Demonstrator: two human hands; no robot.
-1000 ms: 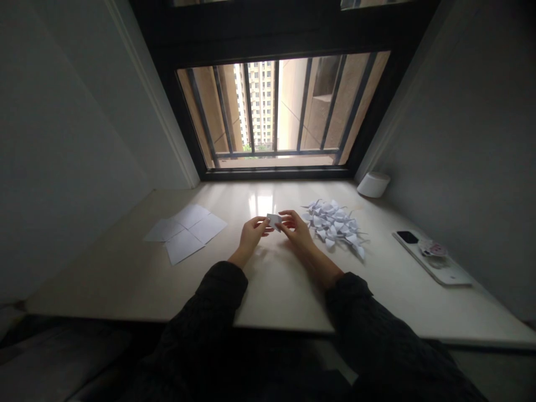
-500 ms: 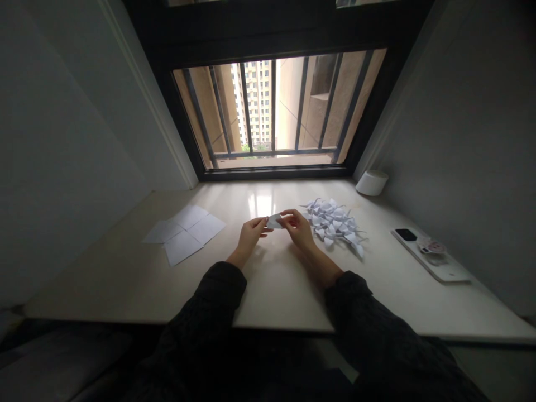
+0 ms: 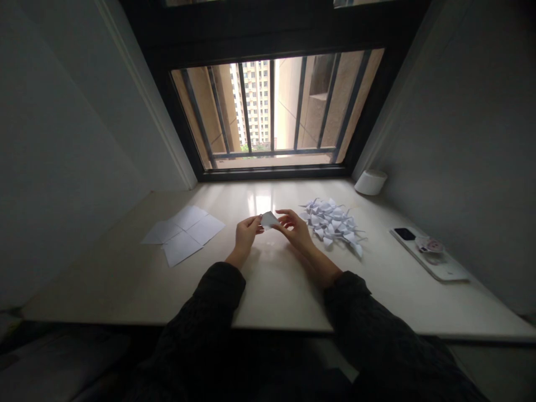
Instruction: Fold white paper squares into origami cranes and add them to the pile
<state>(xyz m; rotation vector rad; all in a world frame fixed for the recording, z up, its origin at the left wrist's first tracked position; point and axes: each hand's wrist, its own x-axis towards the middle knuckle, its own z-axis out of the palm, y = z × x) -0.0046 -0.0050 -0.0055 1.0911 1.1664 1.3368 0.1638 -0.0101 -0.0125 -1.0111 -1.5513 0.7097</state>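
A small folded piece of white paper (image 3: 268,219) is held above the sill, between my hands. My left hand (image 3: 248,231) pinches its left corner between thumb and fingers. On the other side, my right hand (image 3: 295,229) has its thumb at the paper's lower right edge, while the index finger is raised apart from the thumb. Whether other right fingers press behind the paper is hard to see. Just right of my right hand lies a pile of folded white paper pieces (image 3: 333,223) with pointed ends. Flat square paper sheets (image 3: 184,231) lie to the left.
The pale glossy windowsill (image 3: 272,290) carries everything. At the right lies a white phone (image 3: 448,271) with a round grip on its back. A white cylindrical object (image 3: 371,182) stands at the back right corner. Behind is a dark-framed window (image 3: 272,174) with bars outside.
The folded paper has turned and now shows a larger, diamond-like face. My right index finger has lifted away from it, and my left hand has shifted slightly left.
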